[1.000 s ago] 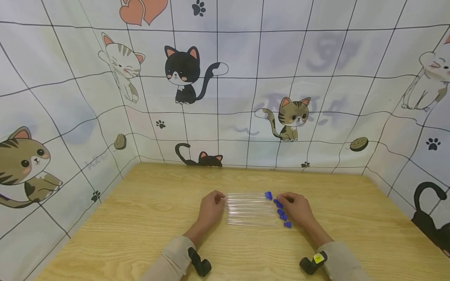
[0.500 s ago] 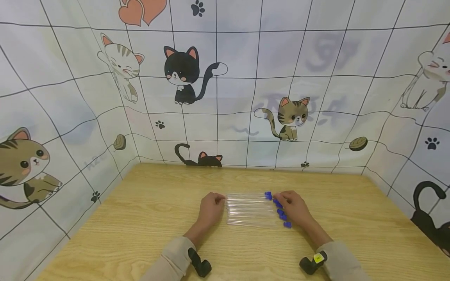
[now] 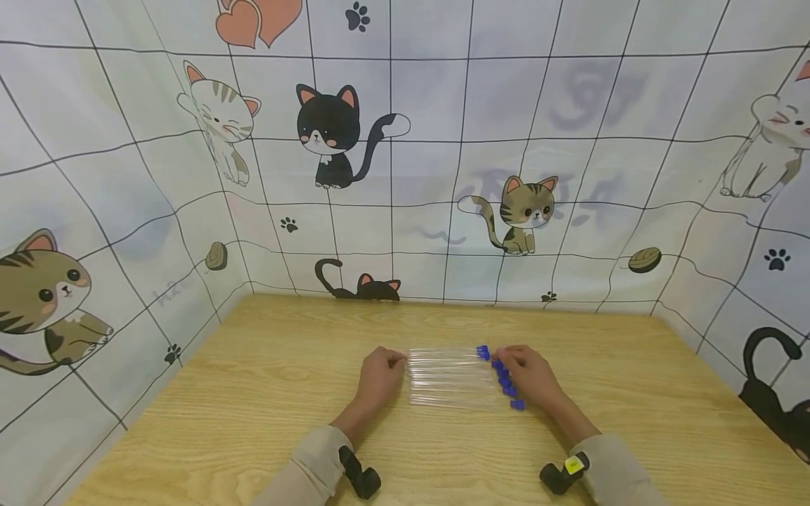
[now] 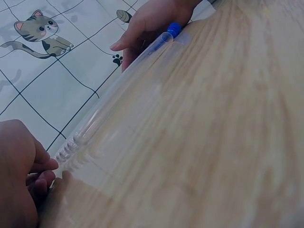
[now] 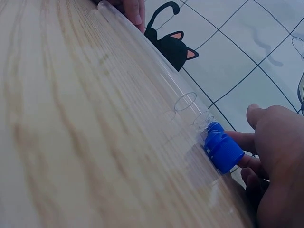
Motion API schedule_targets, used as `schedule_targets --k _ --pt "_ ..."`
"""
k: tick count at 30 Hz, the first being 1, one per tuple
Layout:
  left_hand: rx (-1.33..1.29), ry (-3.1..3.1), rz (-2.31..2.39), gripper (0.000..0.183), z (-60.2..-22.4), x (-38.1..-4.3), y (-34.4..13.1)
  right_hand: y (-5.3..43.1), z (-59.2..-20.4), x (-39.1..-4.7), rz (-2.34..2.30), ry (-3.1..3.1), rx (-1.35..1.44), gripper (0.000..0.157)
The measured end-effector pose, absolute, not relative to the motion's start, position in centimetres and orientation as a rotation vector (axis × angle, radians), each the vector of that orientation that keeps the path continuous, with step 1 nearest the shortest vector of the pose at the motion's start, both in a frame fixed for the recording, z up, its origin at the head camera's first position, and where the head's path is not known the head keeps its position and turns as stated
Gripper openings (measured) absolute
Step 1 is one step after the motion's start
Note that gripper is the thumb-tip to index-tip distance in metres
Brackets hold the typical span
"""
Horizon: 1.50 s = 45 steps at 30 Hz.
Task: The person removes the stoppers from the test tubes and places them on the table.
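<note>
Several clear test tubes (image 3: 449,376) lie side by side on the table, rounded ends to the left. Blue caps (image 3: 505,381) line their right ends; the two farthest (image 3: 483,351) sit a little further left than the others. My left hand (image 3: 377,379) pinches a tube's rounded end at the far side of the row; its fingertips meet close together in the left wrist view. Just right of the far caps is my right hand (image 3: 533,372). In the right wrist view its forefinger reaches behind a blue cap (image 5: 223,152), while the thumb (image 5: 255,114) stands apart.
The light wooden table (image 3: 291,337) extends around the tubes on all sides. Behind and beside it hang white cloth walls (image 3: 430,176) with grid lines and cartoon cats. A black wrist camera (image 3: 361,474) is strapped on each sleeve.
My right hand has shifted slightly away and to the left, its thumb tip nearer the far caps. The line of blue caps looks more continuous in the middle. My left hand stays at the tube ends.
</note>
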<state>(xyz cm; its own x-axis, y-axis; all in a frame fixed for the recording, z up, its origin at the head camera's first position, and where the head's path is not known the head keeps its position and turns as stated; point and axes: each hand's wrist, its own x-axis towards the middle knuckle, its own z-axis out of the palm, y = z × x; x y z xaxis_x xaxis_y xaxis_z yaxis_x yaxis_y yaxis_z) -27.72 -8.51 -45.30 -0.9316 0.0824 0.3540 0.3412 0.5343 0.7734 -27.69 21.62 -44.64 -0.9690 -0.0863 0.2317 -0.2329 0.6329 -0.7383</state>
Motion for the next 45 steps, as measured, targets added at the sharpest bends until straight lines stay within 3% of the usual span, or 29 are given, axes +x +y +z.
schedule_targets --k 26,40,45 --pt "-0.309 -2.515 -1.402 0.015 -45.52 -28.19 -8.6 21.83 -45.02 -27.85 1.264 -2.66 0.308 0.039" --pt "-0.358 -2.363 -1.69 0.021 -45.23 -28.08 -8.62 22.0 -45.07 -27.59 1.309 -2.49 0.252 0.024" --pt "-0.365 -2.326 -1.771 0.021 -45.19 -28.12 -8.53 22.12 -45.06 -27.65 1.352 -2.453 0.211 0.025"
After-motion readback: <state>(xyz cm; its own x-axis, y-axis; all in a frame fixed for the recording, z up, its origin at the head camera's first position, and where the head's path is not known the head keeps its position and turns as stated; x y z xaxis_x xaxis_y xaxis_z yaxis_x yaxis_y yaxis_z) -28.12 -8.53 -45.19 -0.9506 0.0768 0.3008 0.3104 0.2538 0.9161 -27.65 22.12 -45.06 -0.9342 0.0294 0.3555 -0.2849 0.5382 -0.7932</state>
